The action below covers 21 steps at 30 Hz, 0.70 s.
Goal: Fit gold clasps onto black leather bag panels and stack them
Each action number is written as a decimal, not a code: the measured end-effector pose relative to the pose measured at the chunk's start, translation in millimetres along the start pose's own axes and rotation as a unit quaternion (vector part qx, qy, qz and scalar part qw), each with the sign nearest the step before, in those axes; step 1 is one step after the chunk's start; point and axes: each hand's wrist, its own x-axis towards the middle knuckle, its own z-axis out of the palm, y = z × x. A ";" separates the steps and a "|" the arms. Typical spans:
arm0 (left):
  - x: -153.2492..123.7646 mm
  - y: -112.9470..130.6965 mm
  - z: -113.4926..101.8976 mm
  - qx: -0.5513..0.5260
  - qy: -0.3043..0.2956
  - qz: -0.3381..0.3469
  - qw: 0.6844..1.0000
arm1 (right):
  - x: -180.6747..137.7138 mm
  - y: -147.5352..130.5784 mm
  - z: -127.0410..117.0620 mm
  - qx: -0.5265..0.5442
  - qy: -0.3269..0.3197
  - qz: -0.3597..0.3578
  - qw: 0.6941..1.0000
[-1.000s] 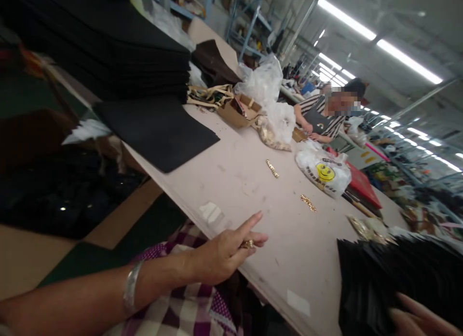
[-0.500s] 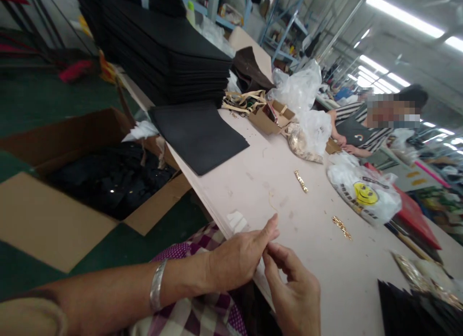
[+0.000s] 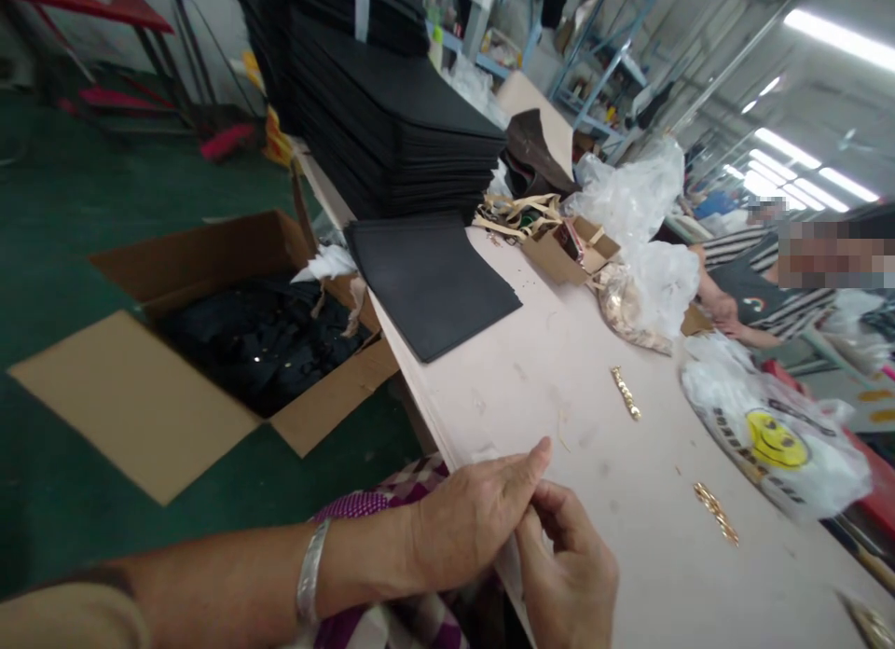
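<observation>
My left hand (image 3: 472, 518), with a silver bracelet (image 3: 309, 570) at the wrist, is closed over the near edge of the table (image 3: 503, 397). Its thumb points up and the other fingers are mostly hidden. Touching it, my right hand (image 3: 570, 565) pinches thumb and forefinger together. Whatever lies between the hands is too small or too covered to make out. To their right on the tabletop lie two short gold chain pieces, one farther (image 3: 625, 393) and one nearer (image 3: 715, 514). A thin pale thread (image 3: 563, 432) rests just beyond my fingers.
Black sheets (image 3: 433, 290) lie before a tall black stack (image 3: 392, 117). At left, an open carton (image 3: 336, 411) on the floor holds black pieces. A smiley-face plastic bag (image 3: 776, 434), a small cardboard box (image 3: 559, 257) and a co-worker (image 3: 748, 276) are to the right.
The view has swung left, so the table items sit farther right in the picture. My hands stay together in nearly the same pose.
</observation>
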 end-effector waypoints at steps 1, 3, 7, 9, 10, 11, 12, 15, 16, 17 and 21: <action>-0.8 -2.9 -4.2 -0.010 0.000 -0.022 1.000 | 5.6 2.0 3.3 0.018 -0.011 -0.004 1.000; -3.2 -9.5 -13.7 -0.031 0.010 -0.060 0.998 | 20.1 4.6 9.6 0.065 -0.042 -0.007 0.997; -11.2 -21.4 -37.6 -0.117 0.131 -0.175 0.969 | 60.7 -6.4 25.2 0.106 -0.078 -0.020 0.991; -16.6 -26.0 -50.9 -0.212 0.203 -0.267 0.918 | 85.6 -21.3 38.7 0.085 -0.090 -0.043 0.991; -19.6 -28.1 -57.5 -0.256 0.228 -0.303 0.889 | 98.9 -30.0 47.8 0.074 -0.097 -0.062 0.991; -23.0 -30.2 -63.9 -0.290 0.249 -0.331 0.863 | 112.5 -39.1 58.4 0.064 -0.100 -0.085 0.989; -26.6 -32.3 -69.9 -0.309 0.267 -0.352 0.842 | 126.2 -47.9 70.3 0.055 -0.101 -0.117 0.986; -38.0 -38.7 -84.7 -0.292 0.318 -0.387 0.815 | 164.7 -69.4 108.3 -0.018 -0.081 -0.258 0.963; -41.4 -40.9 -88.4 -0.280 0.335 -0.394 0.809 | 175.3 -74.0 119.5 -0.055 -0.076 -0.301 0.949; -44.4 -43.1 -91.3 -0.268 0.350 -0.400 0.803 | 183.8 -77.0 128.7 -0.088 -0.077 -0.333 0.936; -50.9 -51.6 -97.8 -0.249 0.378 -0.414 0.790 | 190.3 -72.5 138.0 -0.149 -0.102 -0.372 0.911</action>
